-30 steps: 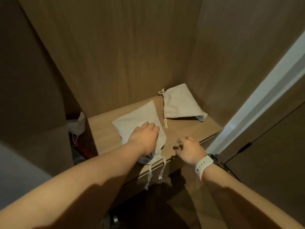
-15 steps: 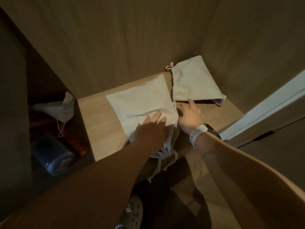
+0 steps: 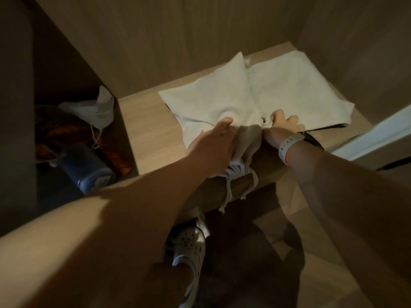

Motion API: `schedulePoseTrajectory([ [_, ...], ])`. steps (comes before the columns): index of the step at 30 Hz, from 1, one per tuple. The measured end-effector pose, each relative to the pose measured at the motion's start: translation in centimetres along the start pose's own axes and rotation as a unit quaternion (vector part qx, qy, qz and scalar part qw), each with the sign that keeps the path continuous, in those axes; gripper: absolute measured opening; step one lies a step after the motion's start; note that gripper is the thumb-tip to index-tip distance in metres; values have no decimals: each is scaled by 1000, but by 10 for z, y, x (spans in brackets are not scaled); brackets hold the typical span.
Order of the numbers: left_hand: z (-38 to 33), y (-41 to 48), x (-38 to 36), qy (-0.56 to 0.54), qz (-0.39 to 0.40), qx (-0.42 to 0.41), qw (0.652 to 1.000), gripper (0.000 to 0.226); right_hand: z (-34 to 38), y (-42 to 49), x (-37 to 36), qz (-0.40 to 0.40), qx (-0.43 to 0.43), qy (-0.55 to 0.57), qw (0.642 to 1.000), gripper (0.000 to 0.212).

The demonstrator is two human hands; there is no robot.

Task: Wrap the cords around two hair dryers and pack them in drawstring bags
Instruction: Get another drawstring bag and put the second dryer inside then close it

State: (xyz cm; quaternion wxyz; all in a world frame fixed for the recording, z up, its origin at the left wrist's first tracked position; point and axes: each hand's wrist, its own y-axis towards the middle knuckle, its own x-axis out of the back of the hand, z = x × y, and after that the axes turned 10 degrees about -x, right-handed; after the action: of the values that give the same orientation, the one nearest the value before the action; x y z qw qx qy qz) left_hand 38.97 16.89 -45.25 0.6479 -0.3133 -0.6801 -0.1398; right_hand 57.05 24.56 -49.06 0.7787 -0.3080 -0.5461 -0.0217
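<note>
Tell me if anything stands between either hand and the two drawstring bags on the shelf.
Nothing visible does. The left hand grips the near bag by its bunched neck, and the right hand touches the far bag at its near edge. Both bags lie on the wooden shelf.

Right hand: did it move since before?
Yes. The right hand went from the front edge of the shelf inward toward the back wall, and now grips the right bag.
</note>
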Motion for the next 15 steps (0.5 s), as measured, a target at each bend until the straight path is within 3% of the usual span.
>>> schedulePoseTrajectory([
  [2, -2, -1, -16, -59, -1, 0, 998, 46, -6, -12, -2, 28, -23, 5, 999, 39],
  [3, -3, -3, -13, -99, 20, 41, 994, 45, -9, -18, -3, 44, -33, 14, 998, 39],
  [6, -11, -11, 1, -166, -3, 75, 983, 38, -21, -41, -5, 53, -57, 114, 990, 26],
  [8, -12, -16, 7, -168, -4, 68, 983, 40, -29, -57, 2, 41, -45, 178, 982, 15],
  [15, -20, -51, 57, -132, -48, 98, 985, 49, -27, -131, 76, -61, 4, 241, 969, 21],
])
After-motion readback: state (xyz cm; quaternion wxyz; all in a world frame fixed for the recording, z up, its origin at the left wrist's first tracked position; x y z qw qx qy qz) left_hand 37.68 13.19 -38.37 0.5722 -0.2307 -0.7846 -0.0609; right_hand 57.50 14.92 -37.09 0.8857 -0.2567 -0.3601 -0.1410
